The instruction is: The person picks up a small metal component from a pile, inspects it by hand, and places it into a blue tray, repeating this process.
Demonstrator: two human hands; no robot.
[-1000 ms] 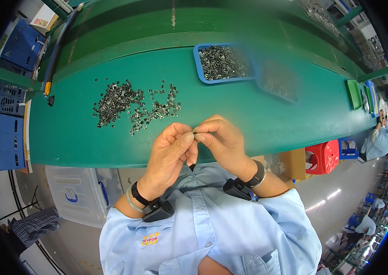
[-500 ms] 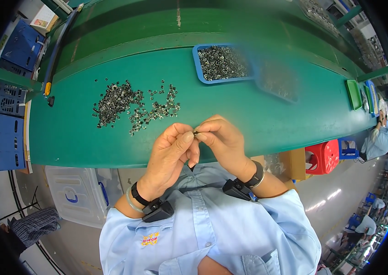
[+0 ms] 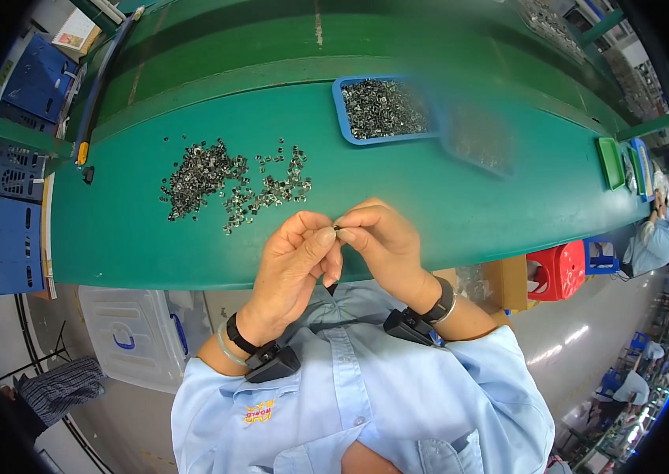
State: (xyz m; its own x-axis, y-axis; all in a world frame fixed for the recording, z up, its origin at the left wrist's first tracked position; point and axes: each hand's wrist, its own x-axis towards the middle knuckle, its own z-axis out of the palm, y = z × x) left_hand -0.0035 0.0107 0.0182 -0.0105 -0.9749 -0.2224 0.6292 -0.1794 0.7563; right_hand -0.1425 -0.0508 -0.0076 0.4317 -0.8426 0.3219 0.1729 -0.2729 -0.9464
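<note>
My left hand (image 3: 296, 257) and my right hand (image 3: 382, 241) meet above the near edge of the green table. Between their pinched thumbs and fingertips is a tiny dark part (image 3: 337, 228), mostly hidden by the fingers; it resembles the small pieces on the table. A dense pile of small black and shiny metal parts (image 3: 197, 178) lies to the left beyond my hands. Beside that pile, a looser scatter of similar parts (image 3: 271, 190) spreads to the right. Farther off, a blue tray (image 3: 362, 142) holds many more of them.
Right of the blue tray, a second tray (image 3: 477, 146) looks blurred. A green tray (image 3: 609, 163) sits at the table's far right. Under the near edge are a clear plastic bin (image 3: 125, 332), a cardboard box (image 3: 506, 283) and a red stool (image 3: 562, 270). A co-worker in light blue (image 3: 654, 245) sits at right.
My hands stay in nearly the same place, still pinching the tiny part. Its visible bit looks slightly different between the fingertips. The piles and tray have not changed.
</note>
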